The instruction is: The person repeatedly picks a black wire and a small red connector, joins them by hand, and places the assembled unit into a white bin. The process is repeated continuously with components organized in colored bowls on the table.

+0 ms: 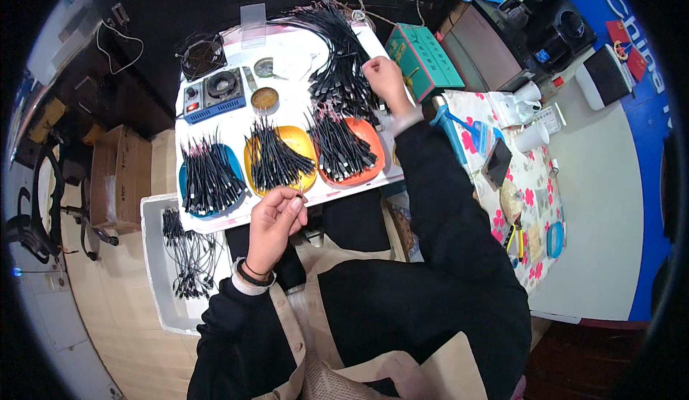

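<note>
My left hand point(274, 222) is held just in front of the table's near edge, thumb and fingertips pinched on a thin wire end point(301, 195); the rest of that piece is hard to see. My right hand point(387, 82) is curled beside the right edge of a long bundle of black cables point(334, 48) at the back; what its fingers hold, if anything, is hidden. Short black cables with pale plugs and pinkish wire ends fill a blue tray point(234, 157), a yellow tray point(305, 140) and an orange tray point(375, 138) along the front.
A small blue-grey heating device point(215, 95) and a round tin point(265, 99) stand behind the trays. A white foam box point(159, 256) with more cables is at lower left. To the right, a green box point(423, 59), a phone point(497, 162) and yellow-handled pliers point(515, 241).
</note>
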Motion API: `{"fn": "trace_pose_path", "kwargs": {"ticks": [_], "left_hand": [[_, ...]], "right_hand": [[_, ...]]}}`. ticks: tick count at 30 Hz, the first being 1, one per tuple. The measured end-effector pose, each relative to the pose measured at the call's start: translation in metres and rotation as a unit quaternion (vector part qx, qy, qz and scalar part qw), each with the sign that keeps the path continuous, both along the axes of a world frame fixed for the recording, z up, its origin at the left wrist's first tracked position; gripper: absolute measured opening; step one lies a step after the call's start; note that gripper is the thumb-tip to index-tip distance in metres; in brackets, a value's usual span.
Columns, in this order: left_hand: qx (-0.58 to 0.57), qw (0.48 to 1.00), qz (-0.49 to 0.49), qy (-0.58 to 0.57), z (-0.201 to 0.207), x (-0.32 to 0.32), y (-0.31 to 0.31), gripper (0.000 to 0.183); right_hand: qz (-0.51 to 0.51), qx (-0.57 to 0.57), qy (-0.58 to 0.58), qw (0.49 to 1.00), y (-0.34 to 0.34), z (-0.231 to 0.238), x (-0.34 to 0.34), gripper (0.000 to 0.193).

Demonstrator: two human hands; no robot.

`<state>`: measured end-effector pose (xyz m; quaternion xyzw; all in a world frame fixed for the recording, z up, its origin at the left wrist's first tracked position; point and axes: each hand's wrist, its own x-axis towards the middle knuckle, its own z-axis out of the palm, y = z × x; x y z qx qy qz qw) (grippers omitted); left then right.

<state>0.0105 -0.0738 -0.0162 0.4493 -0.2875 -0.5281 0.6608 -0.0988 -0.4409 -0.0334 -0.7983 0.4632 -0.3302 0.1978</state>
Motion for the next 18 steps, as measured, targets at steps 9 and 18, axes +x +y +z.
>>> {"fn": "trace_pose_path", "kwargs": {"ticks": [9,18], "left_hand": [[0.032,0.997,-0.017,-0.069,0.005,0.005,0.013,0.017],[-0.012,0.999,-0.003,0.047,0.002,-0.003,0.008,0.017]], "right_hand": [[-0.091,0.055,0.189,0.976,-0.085,-0.041,-0.012,0.024],[0.023,-0.062,0.166,0.984,-0.071,-0.011,-0.029,0.023]]}}
